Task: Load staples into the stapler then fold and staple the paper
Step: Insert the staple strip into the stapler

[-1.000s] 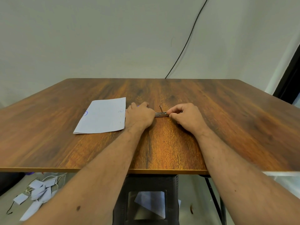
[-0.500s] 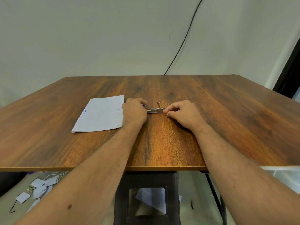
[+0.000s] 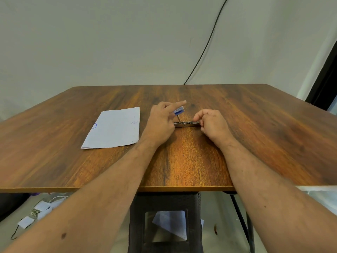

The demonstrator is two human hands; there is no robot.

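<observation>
A small stapler lies open mid-table. Its metal magazine (image 3: pixel 186 123) rests flat on the wood, and its blue and white top (image 3: pixel 179 111) is swung up on a thin rod. My left hand (image 3: pixel 161 121) holds the stapler's left end, with the index finger stretched straight over the raised top. My right hand (image 3: pixel 212 125) has its fingers curled, and its fingertips pinch the right end of the magazine. No loose staples can be made out. A white sheet of paper (image 3: pixel 113 128) with small blue marks lies flat just left of my left hand.
The wooden table (image 3: pixel 255 134) spreads wide to both sides, and its front edge is close to me. A black stool (image 3: pixel 164 216) stands under it. Paper scraps (image 3: pixel 36 212) litter the floor at the lower left. A black cable (image 3: pixel 206 46) hangs down the wall.
My left hand has lifted and opened out, raising the stapler's blue top, which was hidden before. My right hand stays at the right end of the magazine.
</observation>
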